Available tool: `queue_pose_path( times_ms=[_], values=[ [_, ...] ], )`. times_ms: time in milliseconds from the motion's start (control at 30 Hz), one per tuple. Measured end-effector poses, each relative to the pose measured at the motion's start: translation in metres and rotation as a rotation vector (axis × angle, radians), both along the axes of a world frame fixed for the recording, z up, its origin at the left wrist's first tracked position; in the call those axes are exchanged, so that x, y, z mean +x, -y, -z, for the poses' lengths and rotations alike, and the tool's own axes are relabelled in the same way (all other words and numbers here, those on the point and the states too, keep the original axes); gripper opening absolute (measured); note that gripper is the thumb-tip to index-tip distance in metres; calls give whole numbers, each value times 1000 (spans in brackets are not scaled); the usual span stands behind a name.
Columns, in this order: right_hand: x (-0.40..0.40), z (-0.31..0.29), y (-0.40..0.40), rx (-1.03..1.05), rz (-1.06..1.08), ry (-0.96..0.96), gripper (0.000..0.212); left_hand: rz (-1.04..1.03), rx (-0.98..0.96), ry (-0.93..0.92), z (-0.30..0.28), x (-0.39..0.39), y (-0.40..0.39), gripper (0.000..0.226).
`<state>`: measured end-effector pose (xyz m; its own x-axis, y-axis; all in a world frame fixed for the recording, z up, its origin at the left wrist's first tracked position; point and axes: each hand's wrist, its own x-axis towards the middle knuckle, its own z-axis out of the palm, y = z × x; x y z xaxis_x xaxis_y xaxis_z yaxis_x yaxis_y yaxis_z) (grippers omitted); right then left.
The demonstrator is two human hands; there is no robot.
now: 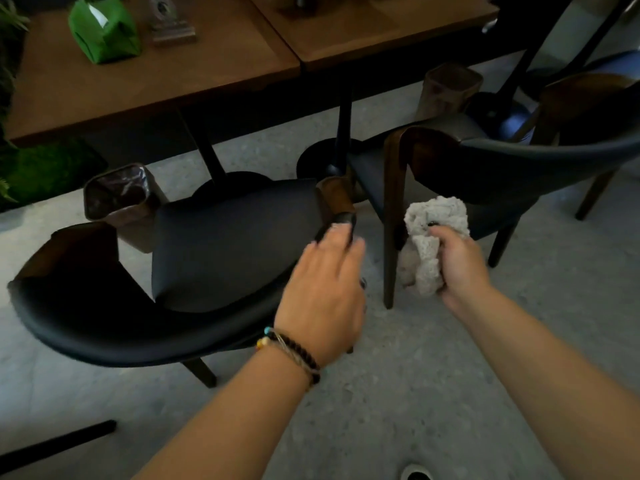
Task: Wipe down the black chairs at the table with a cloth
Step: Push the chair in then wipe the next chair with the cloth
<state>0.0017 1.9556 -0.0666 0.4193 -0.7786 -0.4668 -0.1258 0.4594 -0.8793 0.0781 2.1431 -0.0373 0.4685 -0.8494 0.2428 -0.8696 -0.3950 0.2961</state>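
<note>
A black padded chair point(228, 244) with a curved backrest and brown wooden arms stands in front of me at the left. My left hand point(325, 292) rests on the right end of its backrest, fingers reaching to the wooden arm tip; whether they curl round it is hidden. My right hand point(457, 268) grips a crumpled grey-white cloth point(429, 237), held in the air between the two chairs. A second black chair point(512, 164) stands to the right, its wooden leg just left of the cloth.
Two brown tables point(166, 74) stand behind the chairs on black pedestal bases point(325, 157). A green tissue pack point(104, 29) lies on the left table. Small bins point(121, 199) sit on the grey floor under the tables. Green plants line the left edge.
</note>
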Motion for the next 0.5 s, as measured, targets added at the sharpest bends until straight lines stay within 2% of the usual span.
queue_pose_path(
  times_ms=[67, 167, 267, 400, 500],
  values=[
    [-8, 14, 15, 13, -80, -28, 17, 192, 62, 52, 19, -17, 8, 59],
    [-16, 34, 31, 43, -177, -67, 19, 191, 212, -111, 50, -35, 20, 62],
    [-18, 55, 46, 41, -265, -106, 19, -16, 237, -288, 80, -37, 32, 66],
    [-7, 87, 60, 51, -358, -87, 27, -407, 110, -650, 125, -28, 54, 66],
    [13, 114, 62, 78, -400, -82, 36, -611, -4, -816, 165, -22, 70, 67]
  ],
)
